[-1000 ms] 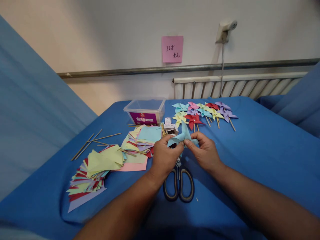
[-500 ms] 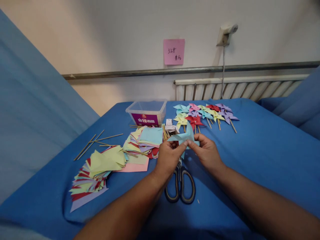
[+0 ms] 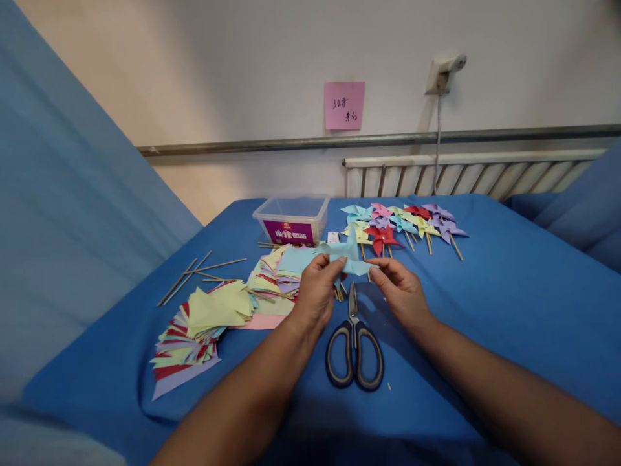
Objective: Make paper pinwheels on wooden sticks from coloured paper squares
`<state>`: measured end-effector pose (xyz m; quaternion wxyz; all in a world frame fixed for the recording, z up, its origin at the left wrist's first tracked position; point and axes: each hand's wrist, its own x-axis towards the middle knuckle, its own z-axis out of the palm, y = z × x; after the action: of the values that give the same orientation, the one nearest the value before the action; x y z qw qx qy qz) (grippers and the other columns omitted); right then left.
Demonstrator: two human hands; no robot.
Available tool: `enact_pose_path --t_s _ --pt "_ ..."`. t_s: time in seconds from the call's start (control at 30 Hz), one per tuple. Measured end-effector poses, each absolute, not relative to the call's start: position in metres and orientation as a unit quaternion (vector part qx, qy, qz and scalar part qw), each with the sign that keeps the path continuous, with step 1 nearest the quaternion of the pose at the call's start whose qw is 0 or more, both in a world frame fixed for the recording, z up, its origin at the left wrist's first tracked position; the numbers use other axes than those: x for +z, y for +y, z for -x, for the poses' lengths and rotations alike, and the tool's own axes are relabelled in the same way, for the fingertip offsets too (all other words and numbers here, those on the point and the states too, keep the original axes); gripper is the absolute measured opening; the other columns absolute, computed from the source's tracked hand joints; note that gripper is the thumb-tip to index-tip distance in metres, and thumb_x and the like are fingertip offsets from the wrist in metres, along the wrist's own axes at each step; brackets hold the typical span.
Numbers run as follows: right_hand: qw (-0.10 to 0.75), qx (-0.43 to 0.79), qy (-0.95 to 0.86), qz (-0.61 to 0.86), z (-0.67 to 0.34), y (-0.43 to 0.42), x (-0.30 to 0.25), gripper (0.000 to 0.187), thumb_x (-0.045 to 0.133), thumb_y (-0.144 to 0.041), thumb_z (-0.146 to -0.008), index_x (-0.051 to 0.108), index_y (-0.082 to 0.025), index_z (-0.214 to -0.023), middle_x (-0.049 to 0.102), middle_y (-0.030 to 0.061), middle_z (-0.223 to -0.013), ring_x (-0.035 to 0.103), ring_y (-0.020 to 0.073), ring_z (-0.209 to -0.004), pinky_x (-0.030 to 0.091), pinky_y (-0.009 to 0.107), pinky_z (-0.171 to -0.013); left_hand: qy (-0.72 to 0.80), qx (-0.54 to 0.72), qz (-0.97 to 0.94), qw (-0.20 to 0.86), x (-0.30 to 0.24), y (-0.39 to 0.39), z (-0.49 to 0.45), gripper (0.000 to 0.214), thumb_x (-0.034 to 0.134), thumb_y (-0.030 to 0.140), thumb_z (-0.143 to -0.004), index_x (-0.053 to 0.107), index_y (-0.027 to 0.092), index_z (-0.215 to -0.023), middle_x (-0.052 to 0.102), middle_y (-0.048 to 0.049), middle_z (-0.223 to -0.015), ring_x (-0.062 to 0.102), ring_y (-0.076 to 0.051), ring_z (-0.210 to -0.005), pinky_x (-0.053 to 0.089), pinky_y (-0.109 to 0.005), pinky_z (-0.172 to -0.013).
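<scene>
My left hand [image 3: 316, 290] and my right hand [image 3: 400, 289] both pinch a light blue folded paper pinwheel [image 3: 350, 255] and hold it just above the blue cloth-covered table [image 3: 509, 285]. Its folded flaps stick out between my fingertips. Black-handled scissors [image 3: 354, 349] lie shut on the cloth right below my hands, blades pointing away from me. Behind the paper, a small white box [image 3: 332, 237] is partly hidden.
Finished paper pinwheels on sticks [image 3: 403, 223] lie at the back right. A clear plastic tub [image 3: 291, 219] stands at the back centre. Stacks of coloured paper squares [image 3: 279, 272] and cut pieces [image 3: 198, 327] lie left, with loose wooden sticks [image 3: 196, 272] beyond them. A pink note [image 3: 344, 105] hangs on the wall.
Both hands have lifted the blue paper a little away from me and flattened it out. The view has shifted, so the scissors show in full below my hands.
</scene>
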<state>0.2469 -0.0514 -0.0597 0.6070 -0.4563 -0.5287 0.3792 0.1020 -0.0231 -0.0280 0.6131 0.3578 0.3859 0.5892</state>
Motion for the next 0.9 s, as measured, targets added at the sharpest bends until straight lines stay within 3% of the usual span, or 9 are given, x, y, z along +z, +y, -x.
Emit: enact_pose_path --t_s 0.2,0.33,0.53,0.9 --pt "0.5 0.316 -0.609 0.529 -0.242 -0.041 -0.07 0.021 0.061 -0.036 -0.084 0.067 -0.02 -0.096 0.07 0.0015 -0.075 0.063 0.0163 -0.064 0.046 0.028 -0.061 0.344 0.636 -0.34 0.601 -0.014 -0.008 -0.084 0.023 0.081 0.02 -0.062 0.064 0.015 -0.077 0.068 0.0 -0.079 0.06 -0.011 -0.069 0.045 -0.023 -0.065" --pt "0.364 0.214 -0.688 0.59 -0.221 -0.037 -0.062 0.016 0.059 -0.031 -0.087 0.065 -0.021 -0.098 0.073 0.0034 -0.091 0.067 0.0179 -0.076 0.046 0.029 -0.07 0.349 0.629 -0.352 0.599 -0.016 -0.004 -0.082 0.025 0.082 0.022 -0.061 0.064 0.015 -0.077 0.065 0.0011 -0.071 0.057 -0.01 -0.061 0.044 -0.023 -0.061" --pt "0.203 0.14 -0.72 0.648 -0.187 -0.027 -0.046 0.029 0.06 -0.038 -0.088 0.059 -0.017 -0.107 0.073 0.0113 -0.102 0.069 0.0258 -0.094 0.046 0.031 -0.074 0.355 0.623 -0.353 0.6 -0.021 0.0 -0.081 0.032 0.085 0.025 -0.057 0.063 0.015 -0.079 0.066 0.0009 -0.07 0.06 -0.011 -0.061 0.046 -0.024 -0.063" --pt "0.186 0.143 -0.717 0.656 -0.182 -0.025 -0.047 0.021 0.048 -0.019 -0.091 0.058 -0.014 -0.109 0.072 0.0159 -0.103 0.07 0.0278 -0.095 0.047 0.032 -0.074 0.36 0.619 -0.343 0.608 -0.018 0.0 -0.077 0.029 0.085 0.024 -0.058 0.061 0.014 -0.072 0.066 0.0003 -0.066 0.059 -0.011 -0.059 0.046 -0.025 -0.062"
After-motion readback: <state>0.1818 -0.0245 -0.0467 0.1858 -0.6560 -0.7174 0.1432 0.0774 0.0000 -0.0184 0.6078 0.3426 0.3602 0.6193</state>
